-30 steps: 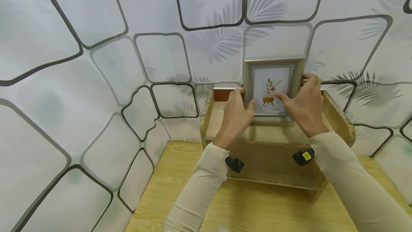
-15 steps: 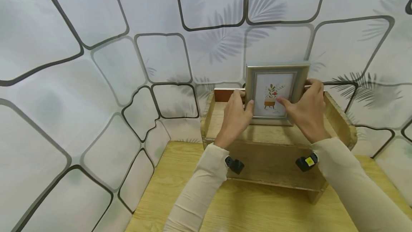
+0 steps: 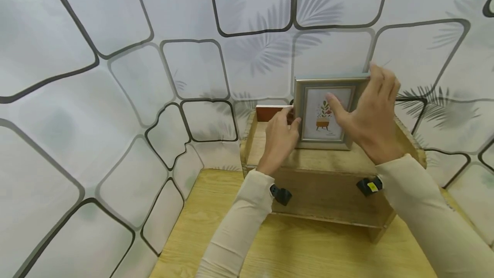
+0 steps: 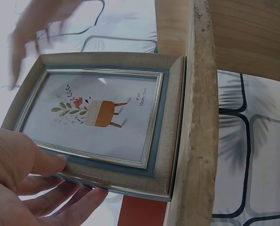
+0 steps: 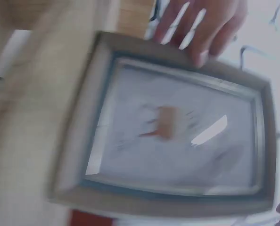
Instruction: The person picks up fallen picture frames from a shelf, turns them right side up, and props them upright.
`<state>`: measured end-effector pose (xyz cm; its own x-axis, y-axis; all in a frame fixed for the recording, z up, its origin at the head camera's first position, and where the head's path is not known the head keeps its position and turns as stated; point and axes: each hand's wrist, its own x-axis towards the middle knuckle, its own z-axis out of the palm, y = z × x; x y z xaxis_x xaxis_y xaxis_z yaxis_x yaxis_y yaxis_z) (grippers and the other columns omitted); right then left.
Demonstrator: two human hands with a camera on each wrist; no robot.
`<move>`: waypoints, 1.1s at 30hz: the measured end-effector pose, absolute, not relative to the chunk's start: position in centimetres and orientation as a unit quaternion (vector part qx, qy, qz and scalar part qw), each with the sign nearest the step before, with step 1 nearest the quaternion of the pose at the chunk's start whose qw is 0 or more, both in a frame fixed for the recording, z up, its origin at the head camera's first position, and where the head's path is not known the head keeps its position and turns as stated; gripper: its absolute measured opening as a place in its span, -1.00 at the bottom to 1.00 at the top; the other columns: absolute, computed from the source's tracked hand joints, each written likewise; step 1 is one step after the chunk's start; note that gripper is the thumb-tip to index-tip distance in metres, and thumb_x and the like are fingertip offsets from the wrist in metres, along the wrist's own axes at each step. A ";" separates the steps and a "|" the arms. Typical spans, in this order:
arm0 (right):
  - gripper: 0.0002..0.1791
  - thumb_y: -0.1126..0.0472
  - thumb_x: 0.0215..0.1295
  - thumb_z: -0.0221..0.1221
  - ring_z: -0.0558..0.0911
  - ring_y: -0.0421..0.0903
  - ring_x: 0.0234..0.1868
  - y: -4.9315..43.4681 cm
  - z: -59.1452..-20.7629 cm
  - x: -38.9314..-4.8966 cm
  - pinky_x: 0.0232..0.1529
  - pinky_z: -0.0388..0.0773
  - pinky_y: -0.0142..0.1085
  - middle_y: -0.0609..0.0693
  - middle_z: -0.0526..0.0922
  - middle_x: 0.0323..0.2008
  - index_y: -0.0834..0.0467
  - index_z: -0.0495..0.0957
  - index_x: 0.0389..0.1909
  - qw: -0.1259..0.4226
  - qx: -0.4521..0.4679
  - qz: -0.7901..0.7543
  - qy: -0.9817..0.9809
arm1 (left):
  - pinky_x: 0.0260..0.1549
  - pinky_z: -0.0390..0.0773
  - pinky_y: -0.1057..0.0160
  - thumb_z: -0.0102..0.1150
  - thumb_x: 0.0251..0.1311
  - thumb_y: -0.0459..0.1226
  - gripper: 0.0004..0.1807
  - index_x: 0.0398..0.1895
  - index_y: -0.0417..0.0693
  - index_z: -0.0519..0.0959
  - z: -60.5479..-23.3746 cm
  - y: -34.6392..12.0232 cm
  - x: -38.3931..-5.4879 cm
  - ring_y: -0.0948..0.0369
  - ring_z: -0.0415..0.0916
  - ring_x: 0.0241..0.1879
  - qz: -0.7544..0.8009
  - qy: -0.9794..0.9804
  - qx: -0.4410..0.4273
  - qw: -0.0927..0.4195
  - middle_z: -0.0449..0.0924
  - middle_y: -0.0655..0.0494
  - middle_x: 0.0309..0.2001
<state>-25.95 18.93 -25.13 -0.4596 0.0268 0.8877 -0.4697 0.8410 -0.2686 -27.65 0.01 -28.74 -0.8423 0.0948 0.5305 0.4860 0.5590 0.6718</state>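
Observation:
A silvery-beige picture frame point(image 3: 313, 117) with a potted-plant print stands on the top board of a small wooden shelf point(image 3: 308, 161), leaning back slightly. At its left edge, my left hand point(image 3: 279, 138) grips it, thumb on the front border and fingers along the side, as the left wrist view of the hand point(image 4: 22, 174) shows. My right hand point(image 3: 376, 117) is raised at the upper right corner, fingers extended and thumb spread in front of the print. Blurred in the left wrist view, that right hand point(image 4: 41, 23) appears apart from the frame.
A red-brown, white-topped flat thing point(image 3: 267, 113) stands behind the frame at the shelf's left back. The shelf rests on a yellow wood-grain tabletop point(image 3: 220, 192). Right behind it is a patterned wall covering point(image 3: 200, 67).
The picture frame has come down and now stands on the top board. My right hand has left its right edge and risen to the top corner; my left hand stays at the left edge.

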 end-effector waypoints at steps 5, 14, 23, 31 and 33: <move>0.07 -0.25 0.30 0.22 -0.08 0.34 0.56 16.5 -22.7 -26.3 0.53 -0.27 0.09 0.46 0.18 0.41 0.48 0.07 0.47 0.480 0.192 0.135 -0.845 | -0.02 0.56 0.15 0.19 0.42 -0.30 -0.62 0.24 -0.23 0.55 -28.7 0.2 -27.6 0.11 0.64 -0.05 -0.441 -0.852 -0.172 0.223 0.68 -0.03 -0.04; -0.07 -0.25 0.33 0.23 0.23 0.36 0.43 14.9 -22.1 -26.6 0.51 -0.18 0.13 0.44 0.40 0.31 0.51 0.33 0.31 0.390 0.148 0.095 -0.904 | -0.03 0.61 0.20 0.21 0.41 -0.27 -0.65 0.20 -0.18 0.55 -28.8 0.3 -27.8 0.11 0.66 -0.02 -0.485 -0.839 -0.173 0.178 0.68 -0.01 0.06; -0.02 -0.29 0.26 0.28 0.29 0.37 0.41 14.3 -21.8 -26.4 0.52 -0.19 0.11 0.45 0.42 0.29 0.52 0.36 0.28 0.394 0.155 0.109 -0.899 | -0.06 0.59 0.21 0.24 0.39 -0.27 -0.71 0.11 -0.17 0.53 -28.8 -0.5 -27.8 0.12 0.62 -0.02 -0.515 -0.823 -0.172 0.169 0.67 -0.03 -0.04; 0.09 -0.30 0.20 0.33 0.16 0.37 0.48 14.0 -21.8 -25.9 0.53 -0.21 0.09 0.48 0.29 0.39 0.56 0.26 0.35 0.364 0.156 0.137 -0.908 | -0.06 0.59 0.21 0.26 0.38 -0.22 -0.65 0.13 -0.17 0.49 -29.2 -0.9 -27.3 0.11 0.61 -0.01 -0.508 -0.826 -0.179 0.165 0.66 -0.05 -0.01; 0.13 -0.32 0.19 0.33 0.11 0.35 0.51 13.9 -21.7 -25.8 0.54 -0.23 0.07 0.48 0.23 0.42 0.57 0.22 0.37 0.348 0.153 0.141 -0.914 | -0.10 0.59 0.23 0.27 0.37 -0.22 -0.65 0.11 -0.18 0.50 -29.3 -0.9 -27.2 0.11 0.62 -0.06 -0.505 -0.826 -0.182 0.174 0.66 -0.05 -0.05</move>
